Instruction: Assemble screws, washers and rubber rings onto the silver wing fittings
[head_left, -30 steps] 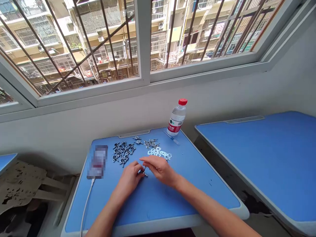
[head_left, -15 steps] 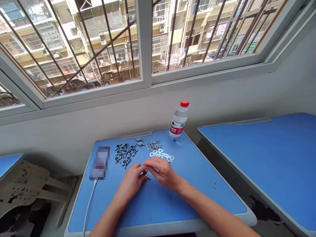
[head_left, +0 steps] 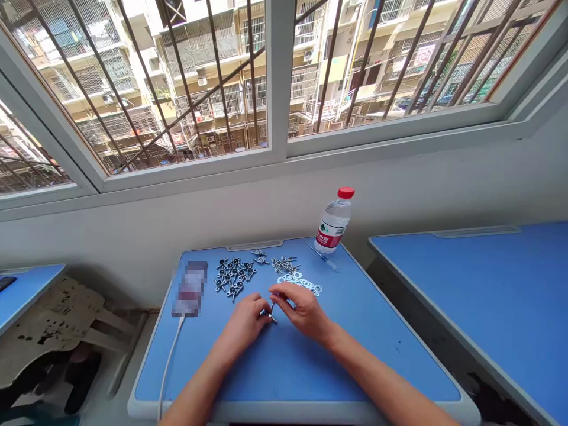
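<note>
On the blue desk, my left hand is closed around a small metal part with a dark centre; its pale stem sticks out to the right and my fingers cover the rest. Just above it, my right hand pinches a thin, dark, pin-like piece that points down at the part. Its exact kind is too small to make out. Behind my hands lie a cluster of similar black-centred metal parts, a pile of white flat rings and a heap of small metal stems.
A water bottle with a red cap stands at the back right, beside a pen. To the left lies a blurred phone with a white cable. Another blue desk stands to the right, beyond a gap.
The camera view has shifted, so the scene sits slightly further right. My right fingers have closed in over the part, and the thin piece now shows beneath them. My left hand keeps its hold.
</note>
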`<state>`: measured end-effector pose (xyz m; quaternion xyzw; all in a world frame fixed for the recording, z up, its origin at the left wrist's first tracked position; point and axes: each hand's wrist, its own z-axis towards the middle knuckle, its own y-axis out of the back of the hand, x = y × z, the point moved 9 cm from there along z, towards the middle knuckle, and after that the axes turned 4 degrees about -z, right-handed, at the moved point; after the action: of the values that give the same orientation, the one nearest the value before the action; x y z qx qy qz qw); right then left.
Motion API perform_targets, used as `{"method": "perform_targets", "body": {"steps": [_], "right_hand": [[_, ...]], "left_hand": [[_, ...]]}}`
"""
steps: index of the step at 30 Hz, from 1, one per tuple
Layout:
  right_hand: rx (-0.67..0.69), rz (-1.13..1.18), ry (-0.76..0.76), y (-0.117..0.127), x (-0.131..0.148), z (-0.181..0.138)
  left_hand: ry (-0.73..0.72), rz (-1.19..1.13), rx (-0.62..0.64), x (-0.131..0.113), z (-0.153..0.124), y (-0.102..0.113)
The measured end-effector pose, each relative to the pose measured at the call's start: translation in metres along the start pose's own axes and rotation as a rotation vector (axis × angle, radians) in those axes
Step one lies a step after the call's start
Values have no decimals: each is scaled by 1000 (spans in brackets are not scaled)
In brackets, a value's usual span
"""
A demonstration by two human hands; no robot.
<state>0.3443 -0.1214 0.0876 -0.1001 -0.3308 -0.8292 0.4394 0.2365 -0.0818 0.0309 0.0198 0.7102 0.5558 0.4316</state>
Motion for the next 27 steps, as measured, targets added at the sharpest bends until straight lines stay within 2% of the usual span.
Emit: {"method": "perform_targets", "body": {"steps": [4, 6, 10, 13, 18, 27], "right_hand": [[-40, -20, -57, 1, -4, 0], [-48, -18, -23, 2, 1, 2], [74, 94, 86, -3, 18, 6], [154, 163, 80, -6, 20, 6], [93, 107, -28, -7, 7, 6], [22, 61, -106, -7, 2, 6]], "left_hand": [[-10, 3, 5, 2, 2, -2], [-26, -12, 2, 3, 3, -3], [-62, -52, -29, 1, 2, -3], [-69, -45, -42, -2, 0, -2], [-66, -31, -46, -4, -1, -1], [-42, -10, -20, 3, 2, -5]]}}
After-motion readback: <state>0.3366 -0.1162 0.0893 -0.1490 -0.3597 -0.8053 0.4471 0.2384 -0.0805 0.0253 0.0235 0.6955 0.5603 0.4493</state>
